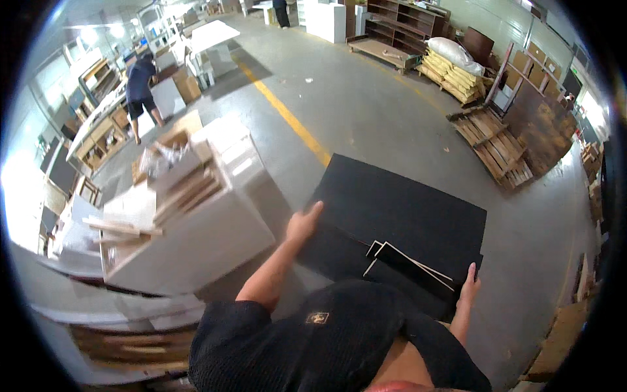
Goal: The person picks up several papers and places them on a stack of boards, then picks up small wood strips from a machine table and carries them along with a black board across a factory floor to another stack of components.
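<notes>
A wide black board (405,202) is carried in front of my body, gripped at both side edges. My left hand (303,222) is closed on its left edge, with the thumb lying on top. At the right edge my right hand (469,285) grips it, thumb up and the other fingers hidden underneath. Several narrow black strips with pale edges (413,268) lie loosely crossed on the board near my chest. Whether there is more than one large board in the stack, I cannot tell for sure.
Left of me stands a big white box (196,255) filled with wood offcuts. A yellow line (287,111) runs along the grey floor. Wooden pallets (490,144) and stacked yellow sacks (450,72) stand at the right. A person (141,91) bends by a workbench at the far left.
</notes>
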